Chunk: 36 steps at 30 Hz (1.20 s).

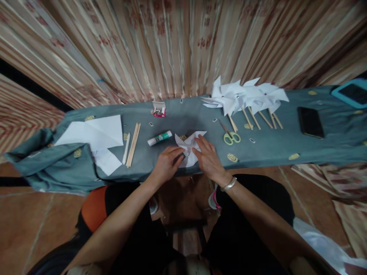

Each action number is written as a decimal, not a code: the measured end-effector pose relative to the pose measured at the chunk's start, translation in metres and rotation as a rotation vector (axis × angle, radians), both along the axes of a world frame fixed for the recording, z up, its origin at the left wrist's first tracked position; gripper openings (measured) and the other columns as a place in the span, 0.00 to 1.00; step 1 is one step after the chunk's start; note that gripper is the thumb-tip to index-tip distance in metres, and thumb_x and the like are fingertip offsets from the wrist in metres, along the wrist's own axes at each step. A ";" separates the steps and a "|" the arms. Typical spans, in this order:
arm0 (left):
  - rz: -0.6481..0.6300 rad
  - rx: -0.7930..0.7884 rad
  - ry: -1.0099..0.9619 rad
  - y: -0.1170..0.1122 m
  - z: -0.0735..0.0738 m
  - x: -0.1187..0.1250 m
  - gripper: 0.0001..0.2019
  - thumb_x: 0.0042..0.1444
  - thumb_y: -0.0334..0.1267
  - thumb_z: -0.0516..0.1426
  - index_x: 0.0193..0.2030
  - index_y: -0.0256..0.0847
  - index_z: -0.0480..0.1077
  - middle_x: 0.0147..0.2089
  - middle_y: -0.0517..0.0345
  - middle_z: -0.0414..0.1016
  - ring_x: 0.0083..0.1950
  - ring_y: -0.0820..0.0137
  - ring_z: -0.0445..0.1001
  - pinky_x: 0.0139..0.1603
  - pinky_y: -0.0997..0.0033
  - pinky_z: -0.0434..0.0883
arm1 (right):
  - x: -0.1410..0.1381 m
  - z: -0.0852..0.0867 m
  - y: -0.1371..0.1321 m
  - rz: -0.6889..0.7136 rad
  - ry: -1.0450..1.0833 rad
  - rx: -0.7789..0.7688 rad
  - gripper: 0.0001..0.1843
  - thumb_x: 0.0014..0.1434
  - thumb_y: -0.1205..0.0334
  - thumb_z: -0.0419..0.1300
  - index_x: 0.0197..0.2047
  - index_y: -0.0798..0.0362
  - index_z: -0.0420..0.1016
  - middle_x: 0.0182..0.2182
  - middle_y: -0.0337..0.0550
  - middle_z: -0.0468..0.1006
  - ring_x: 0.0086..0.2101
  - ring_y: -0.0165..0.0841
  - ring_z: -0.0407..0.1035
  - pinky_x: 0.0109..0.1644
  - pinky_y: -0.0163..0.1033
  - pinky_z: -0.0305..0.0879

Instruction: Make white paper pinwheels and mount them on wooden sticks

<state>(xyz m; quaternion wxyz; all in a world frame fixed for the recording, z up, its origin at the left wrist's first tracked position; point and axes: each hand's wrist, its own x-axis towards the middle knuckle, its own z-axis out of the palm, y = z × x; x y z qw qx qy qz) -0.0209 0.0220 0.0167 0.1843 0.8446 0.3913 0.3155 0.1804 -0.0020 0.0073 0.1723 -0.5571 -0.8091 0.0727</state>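
Note:
A white paper pinwheel [189,147] with folded blades lies near the front edge of the cloth-covered table. At its left side my left hand [166,164] is closed, with thumb and fingertips pinching the paper's edge. A small dark patch shows by those fingertips, too unclear to name. My right hand [210,160] rests on the right blades, its fingers stretched out and spread, the thumb near the pinwheel's centre. Just beyond my left hand lies a glue stick [159,138]. Green-handled scissors [230,136] lie to the right of my right hand.
Several finished pinwheels on sticks [243,97] overlap at the back right. A black phone [310,122] and a blue-framed device [351,93] lie farther right. Leftward are wooden sticks [133,145], a white rod [126,148], paper sheets [97,131] and a small open red box [159,109].

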 end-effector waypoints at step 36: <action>0.394 -0.622 -0.686 -0.070 -0.018 0.003 0.09 0.51 0.33 0.59 0.37 0.41 0.81 0.39 0.53 0.83 0.41 0.63 0.79 0.48 0.63 0.73 | 0.000 0.010 0.008 0.108 -0.235 -0.044 0.24 0.57 0.75 0.51 0.56 0.63 0.75 0.67 0.68 0.58 0.70 0.50 0.44 0.65 0.60 0.52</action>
